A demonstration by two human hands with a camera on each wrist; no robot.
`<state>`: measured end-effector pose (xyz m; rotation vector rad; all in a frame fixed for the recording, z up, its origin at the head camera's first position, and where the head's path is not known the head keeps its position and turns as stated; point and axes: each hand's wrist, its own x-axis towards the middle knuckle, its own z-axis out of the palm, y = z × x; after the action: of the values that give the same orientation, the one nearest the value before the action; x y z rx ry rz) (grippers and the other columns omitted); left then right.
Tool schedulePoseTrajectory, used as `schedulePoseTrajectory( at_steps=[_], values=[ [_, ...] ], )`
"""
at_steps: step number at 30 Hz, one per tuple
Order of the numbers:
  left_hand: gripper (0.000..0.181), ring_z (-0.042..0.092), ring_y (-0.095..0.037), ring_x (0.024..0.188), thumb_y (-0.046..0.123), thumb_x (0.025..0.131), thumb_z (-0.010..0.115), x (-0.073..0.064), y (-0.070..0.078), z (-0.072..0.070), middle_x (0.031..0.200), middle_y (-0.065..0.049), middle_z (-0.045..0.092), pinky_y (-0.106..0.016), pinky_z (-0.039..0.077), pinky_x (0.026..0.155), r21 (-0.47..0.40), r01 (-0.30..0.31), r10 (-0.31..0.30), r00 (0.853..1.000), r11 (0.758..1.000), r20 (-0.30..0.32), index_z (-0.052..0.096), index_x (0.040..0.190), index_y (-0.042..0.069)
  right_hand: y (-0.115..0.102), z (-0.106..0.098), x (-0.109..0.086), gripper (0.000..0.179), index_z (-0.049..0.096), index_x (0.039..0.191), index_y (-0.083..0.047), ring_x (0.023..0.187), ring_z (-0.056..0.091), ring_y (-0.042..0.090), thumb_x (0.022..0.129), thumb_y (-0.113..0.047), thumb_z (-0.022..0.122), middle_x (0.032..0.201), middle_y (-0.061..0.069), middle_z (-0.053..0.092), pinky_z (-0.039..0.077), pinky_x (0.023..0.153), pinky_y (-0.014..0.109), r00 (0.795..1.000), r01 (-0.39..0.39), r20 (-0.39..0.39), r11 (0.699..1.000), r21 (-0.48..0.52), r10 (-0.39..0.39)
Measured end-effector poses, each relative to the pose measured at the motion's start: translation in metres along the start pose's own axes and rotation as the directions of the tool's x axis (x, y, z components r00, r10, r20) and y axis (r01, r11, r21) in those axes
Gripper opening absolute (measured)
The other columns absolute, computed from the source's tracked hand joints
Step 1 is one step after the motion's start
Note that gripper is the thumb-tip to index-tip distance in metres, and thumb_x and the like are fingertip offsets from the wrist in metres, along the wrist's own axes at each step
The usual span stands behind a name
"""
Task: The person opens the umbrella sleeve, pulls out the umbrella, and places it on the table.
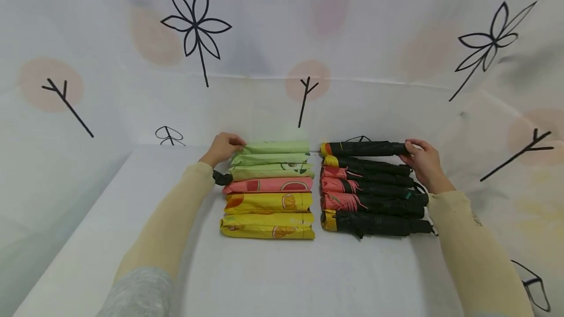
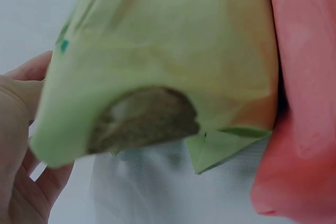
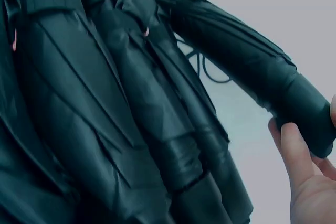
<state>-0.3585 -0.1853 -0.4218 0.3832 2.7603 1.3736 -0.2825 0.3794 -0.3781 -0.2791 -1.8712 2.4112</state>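
In the head view my left hand (image 1: 223, 148) pinches the left end of the rearmost light green fabric sleeve (image 1: 277, 147). The left wrist view hides its fingertips behind a green sleeve (image 2: 173, 51) with a brown avocado-pit print. Opposite, my right hand (image 1: 425, 163) holds the right end of the rearmost black folded umbrella (image 1: 365, 148), which has a yellow-orange left end. In the right wrist view, thumb and fingers pinch the end of that umbrella (image 3: 236, 45), which slants away from its neighbours.
In front of the left hand lie more green sleeves, a pink watermelon-print sleeve (image 1: 269, 185) and yellow orange-print sleeves (image 1: 269, 225). Several black umbrellas (image 1: 379, 222) with pink or yellow ends form the right column. A white patterned cloth (image 1: 264, 28) hangs behind the white table (image 1: 317, 278).
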Motion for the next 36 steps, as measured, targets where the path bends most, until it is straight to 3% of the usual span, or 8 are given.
schedulePoseTrajectory(
  at_steps=[7, 12, 14, 18, 22, 25, 30, 36],
  values=[
    [0.015, 0.064, -0.029, 0.105, 0.007, 0.096, 0.068, -0.002, -0.001, -0.001, 0.109, -0.013, 0.071, -0.043, 0.051, 0.091, 0.0, -0.005, 0.005, 1.0, 1.0, 0.015, 0.075, 0.108, 0.005, 0.004, -0.014, 0.006, 0.02, 0.055, 0.12, -0.013, 0.091, 0.067, 0.004, 0.1, -0.009, 0.059, 0.119, 0.006, 0.043, 0.051, 0.09, 0.022, 0.991, -0.055, 0.122, 0.996, -0.072, 0.064],
    [0.015, 0.064, -0.029, 0.105, 0.007, 0.096, 0.068, -0.002, -0.001, 0.001, 0.109, -0.013, 0.071, -0.042, 0.052, 0.091, 0.018, -0.002, 0.002, 1.0, 1.0, 0.03, 0.075, 0.109, 0.004, 0.005, -0.021, 0.01, 0.041, 0.041, 0.141, -0.004, 0.091, 0.064, 0.0, 0.103, -0.01, 0.054, 0.119, 0.009, 0.043, 0.052, 0.086, 0.019, 0.979, -0.03, 0.186, 0.955, -0.297, 0.088],
    [0.015, 0.064, -0.029, 0.105, 0.007, 0.096, 0.068, -0.002, 0.0, 0.001, 0.109, -0.013, 0.071, -0.043, 0.051, 0.091, 0.02, 0.0, 0.0, 1.0, 1.0, 0.028, 0.075, 0.108, 0.004, 0.004, -0.022, 0.012, 0.05, 0.032, 0.148, 0.004, 0.091, 0.062, -0.001, 0.105, -0.012, 0.051, 0.119, 0.009, 0.044, 0.052, 0.084, 0.017, 0.977, 0.002, 0.198, 0.917, -0.398, 0.084],
    [0.015, 0.063, -0.029, 0.106, 0.008, 0.095, 0.068, -0.001, 0.002, 0.001, 0.11, -0.013, 0.071, -0.043, 0.051, 0.092, 0.023, 0.001, -0.002, 1.0, 1.0, 0.027, 0.075, 0.108, 0.005, 0.005, -0.023, 0.016, 0.058, 0.022, 0.152, 0.013, 0.089, 0.057, -0.008, 0.107, -0.018, 0.045, 0.128, 0.018, 0.043, 0.051, 0.083, 0.016, 0.977, 0.066, 0.203, 0.807, -0.587, 0.067],
    [0.016, 0.063, -0.029, 0.106, 0.009, 0.096, 0.068, 0.001, 0.003, 0.002, 0.11, -0.012, 0.071, -0.043, 0.051, 0.092, 0.029, 0.002, -0.003, 0.999, 1.0, 0.036, 0.075, 0.109, 0.006, 0.01, -0.026, 0.017, 0.057, 0.025, 0.151, 0.013, 0.089, 0.052, -0.011, 0.108, -0.021, 0.042, 0.144, 0.031, 0.033, 0.049, 0.096, 0.028, 0.982, 0.082, 0.178, 0.708, -0.701, 0.062],
    [0.015, 0.064, -0.029, 0.106, 0.009, 0.096, 0.068, 0.001, 0.004, 0.002, 0.11, -0.012, 0.071, -0.043, 0.051, 0.092, 0.032, 0.0, -0.001, 0.999, 0.999, 0.037, 0.075, 0.109, 0.006, 0.012, -0.027, 0.017, 0.058, 0.026, 0.152, 0.011, 0.099, 0.055, 0.001, 0.108, -0.024, 0.041, 0.15, 0.035, 0.027, 0.041, 0.106, 0.045, 0.985, 0.071, 0.16, 0.682, -0.728, 0.068],
    [0.015, 0.064, -0.029, 0.105, 0.009, 0.096, 0.068, 0.002, 0.002, 0.003, 0.109, -0.012, 0.072, -0.043, 0.051, 0.091, 0.033, -0.007, 0.006, 0.999, 0.999, 0.036, 0.075, 0.108, 0.006, 0.014, -0.026, 0.017, 0.056, 0.025, 0.153, 0.009, 0.127, 0.044, 0.044, 0.109, -0.023, 0.04, 0.15, 0.039, 0.026, 0.032, 0.108, 0.059, 0.987, 0.065, 0.145, 0.668, -0.741, 0.066],
    [0.014, 0.065, -0.028, 0.103, 0.008, 0.095, 0.068, 0.003, 0.0, 0.004, 0.108, -0.012, 0.072, -0.042, 0.052, 0.091, 0.025, -0.012, 0.011, 0.999, 1.0, 0.033, 0.076, 0.107, 0.005, 0.017, -0.023, 0.016, 0.054, 0.033, 0.151, 0.008, 0.134, 0.032, 0.053, 0.108, -0.023, 0.041, 0.149, 0.039, 0.028, 0.031, 0.106, 0.064, 0.993, 0.067, 0.112, 0.626, -0.777, 0.032]
  ],
)
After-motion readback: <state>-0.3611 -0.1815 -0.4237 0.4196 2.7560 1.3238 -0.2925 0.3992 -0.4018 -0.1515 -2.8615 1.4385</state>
